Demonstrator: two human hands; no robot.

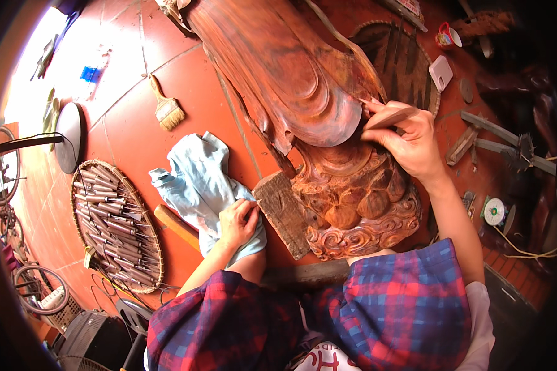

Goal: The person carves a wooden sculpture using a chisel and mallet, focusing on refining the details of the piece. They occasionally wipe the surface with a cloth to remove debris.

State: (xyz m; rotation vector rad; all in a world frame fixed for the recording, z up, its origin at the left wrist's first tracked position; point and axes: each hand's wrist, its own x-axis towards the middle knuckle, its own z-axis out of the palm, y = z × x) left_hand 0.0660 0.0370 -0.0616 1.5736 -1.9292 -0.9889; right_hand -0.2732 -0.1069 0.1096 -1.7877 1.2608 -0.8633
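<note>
A large reddish-brown wood carving (278, 68) lies before me, with smooth flowing folds at the top and a carved base (359, 210) of round lobes and curls toward my knees. My right hand (408, 139) is at the carving's right side, pinching a folded brown piece of sandpaper (395, 117) against the edge of the rounded fold. My left hand (238, 222) rests with curled fingers on a light blue cloth (201, 179) draped over my left knee. Nothing shows inside those fingers. A rough wood block (283, 213) stands against the base's left side.
On the red tiled floor at left lie a brush (165, 105) and a round woven tray (158, 266) full of carving tools. A wooden handle (176, 226) is beside the cloth. At right are a basket (436, 93), a white box (440, 73), a red-and-white mug (447, 36) and wood clamps (495, 130).
</note>
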